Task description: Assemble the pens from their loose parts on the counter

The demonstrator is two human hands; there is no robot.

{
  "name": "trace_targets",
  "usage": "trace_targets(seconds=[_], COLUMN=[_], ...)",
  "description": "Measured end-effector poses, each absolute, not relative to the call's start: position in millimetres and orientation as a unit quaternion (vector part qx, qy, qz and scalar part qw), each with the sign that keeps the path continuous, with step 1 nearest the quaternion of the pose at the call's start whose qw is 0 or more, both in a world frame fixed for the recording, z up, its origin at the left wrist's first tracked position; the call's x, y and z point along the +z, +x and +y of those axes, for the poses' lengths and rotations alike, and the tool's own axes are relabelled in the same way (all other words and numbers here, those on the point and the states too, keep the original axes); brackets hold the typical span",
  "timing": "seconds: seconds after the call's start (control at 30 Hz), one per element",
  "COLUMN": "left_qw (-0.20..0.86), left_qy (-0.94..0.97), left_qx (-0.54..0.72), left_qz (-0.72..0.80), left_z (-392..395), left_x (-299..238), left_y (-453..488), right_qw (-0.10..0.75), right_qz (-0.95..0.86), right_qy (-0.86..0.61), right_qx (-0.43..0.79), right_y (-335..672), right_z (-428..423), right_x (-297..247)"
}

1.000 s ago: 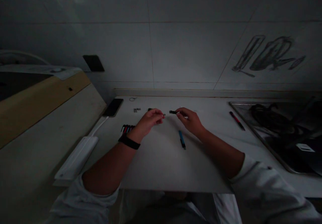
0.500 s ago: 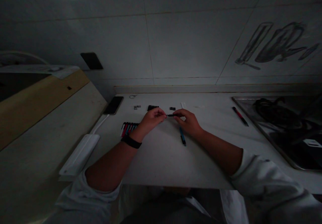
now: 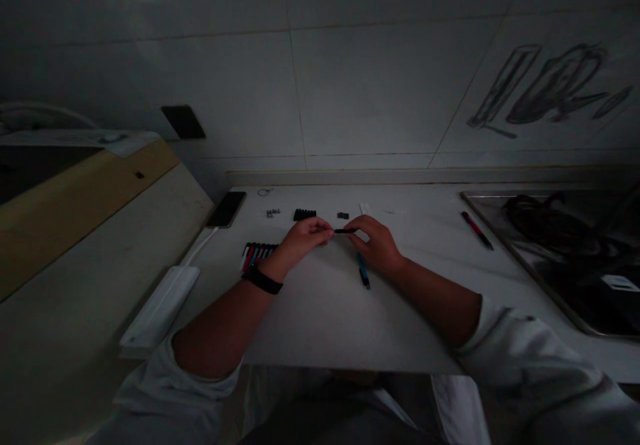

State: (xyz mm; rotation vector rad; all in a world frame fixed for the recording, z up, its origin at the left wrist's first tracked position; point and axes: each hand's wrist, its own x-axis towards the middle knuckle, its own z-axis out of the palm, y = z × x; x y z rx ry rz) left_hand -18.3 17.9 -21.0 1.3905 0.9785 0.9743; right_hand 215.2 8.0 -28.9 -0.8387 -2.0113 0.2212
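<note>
The scene is dim. My left hand (image 3: 303, 238) and my right hand (image 3: 376, 242) meet over a white table (image 3: 325, 312), both pinched on a small dark pen-like piece (image 3: 345, 231) held level between them. A black band sits on my left wrist. Just below my right hand a blue pen (image 3: 362, 270) lies on the table. A row of red, blue and black pens (image 3: 257, 253) lies left of my left hand.
At the back of the table are a phone (image 3: 226, 209), small metal bits (image 3: 273, 213), a cluster of black caps (image 3: 304, 214) and one small black part (image 3: 343, 216). A red pen (image 3: 476, 229) lies right, beside a steel sink (image 3: 560, 258). A white power strip (image 3: 160, 308) lies at the left edge.
My hands, apart a second ago with a separate piece in each, have come together; the pieces now join into one dark part between my fingertips.
</note>
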Motion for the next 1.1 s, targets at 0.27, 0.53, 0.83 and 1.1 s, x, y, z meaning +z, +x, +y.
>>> trace_targets(seconds=[0.27, 0.53, 0.83, 1.1], left_qw=[0.520, 0.399, 0.323, 0.327], left_qy=[0.620, 0.717, 0.756, 0.742], left_qx=[0.423, 0.410, 0.412, 0.421], left_qz=[0.407, 0.398, 0.392, 0.406], left_z=[18.2, 10.2, 6.0, 9.7], left_x=[-21.5, -10.2, -6.7, -12.2], left_y=[-20.2, -19.2, -19.5, -20.1], right_qw=[0.425, 0.384, 0.374, 0.431], right_qz=[-0.828, -0.828, -0.814, -0.792], right_qy=[-0.359, -0.400, -0.416, -0.382], right_qx=[0.072, 0.085, 0.156, 0.202], right_y=[217.9, 218.8, 218.4, 214.0], right_z=[7.3, 10.8, 9.6, 9.1], right_x=[-26.6, -31.6, -30.7, -36.1])
